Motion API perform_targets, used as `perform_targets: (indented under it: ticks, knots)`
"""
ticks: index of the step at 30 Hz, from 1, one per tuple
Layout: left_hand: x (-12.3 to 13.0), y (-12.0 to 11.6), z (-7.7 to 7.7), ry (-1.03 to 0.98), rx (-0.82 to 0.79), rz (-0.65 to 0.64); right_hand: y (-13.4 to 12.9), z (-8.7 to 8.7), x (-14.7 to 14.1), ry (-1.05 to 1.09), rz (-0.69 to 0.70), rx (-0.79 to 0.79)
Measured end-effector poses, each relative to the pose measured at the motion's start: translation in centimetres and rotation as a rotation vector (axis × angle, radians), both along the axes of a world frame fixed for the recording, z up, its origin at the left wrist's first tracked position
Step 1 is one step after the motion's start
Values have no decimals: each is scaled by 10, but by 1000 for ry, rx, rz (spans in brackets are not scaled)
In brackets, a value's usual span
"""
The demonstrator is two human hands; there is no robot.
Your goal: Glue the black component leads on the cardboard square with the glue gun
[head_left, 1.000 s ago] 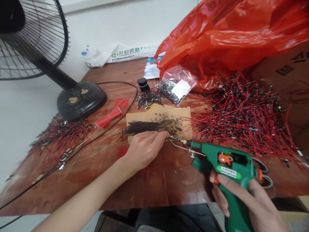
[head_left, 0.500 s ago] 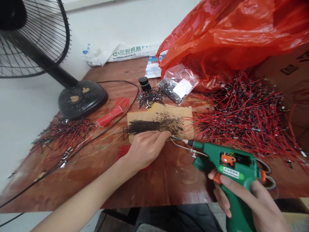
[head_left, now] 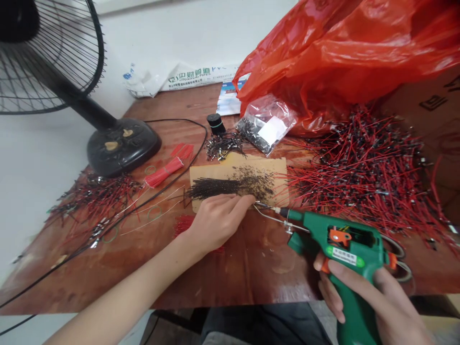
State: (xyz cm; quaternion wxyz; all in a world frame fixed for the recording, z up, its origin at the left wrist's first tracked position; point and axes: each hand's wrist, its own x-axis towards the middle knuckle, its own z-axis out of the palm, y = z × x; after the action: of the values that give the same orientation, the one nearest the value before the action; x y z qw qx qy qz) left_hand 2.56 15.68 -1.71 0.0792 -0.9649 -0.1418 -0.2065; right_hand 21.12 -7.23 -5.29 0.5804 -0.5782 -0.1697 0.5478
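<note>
My right hand point(head_left: 373, 292) is wrapped round the grip of a green soldering gun point(head_left: 345, 239), one finger at its orange trigger. The gun points left, and solder wire point(head_left: 268, 218) runs beside its barrel to the tip. Right at that tip, the fingertips of my left hand point(head_left: 221, 218) are pinched together; what they hold is too small to make out. Just beyond my left hand, a bundle of thin black wires point(head_left: 215, 187) lies on a piece of tan cardboard point(head_left: 280, 167). Red wires point(head_left: 184, 224) show partly from under my left hand.
A large heap of red and black wires point(head_left: 359, 177) covers the right side, below a red plastic bag point(head_left: 345, 62). At the left stand a black fan point(head_left: 124, 143) and another wire pile point(head_left: 97, 196). A black cable point(head_left: 172, 179) crosses the table point(head_left: 251, 282).
</note>
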Motion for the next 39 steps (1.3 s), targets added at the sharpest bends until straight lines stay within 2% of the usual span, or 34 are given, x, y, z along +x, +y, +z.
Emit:
perform_targets:
  ticks: [17,21,31,39]
  knots:
    - [0,-1,1,8,-6,4,4,5,0,51,-9,-23]
    - [0,-1,1,15,-21,10,4,4,-2,9,-38,-19]
    - [1,-1,2,8,-25,7,5,5,-2,-22,-3,-21]
    - [0,-1,0,5,-59,20,4,7,-1,37,-29,-43]
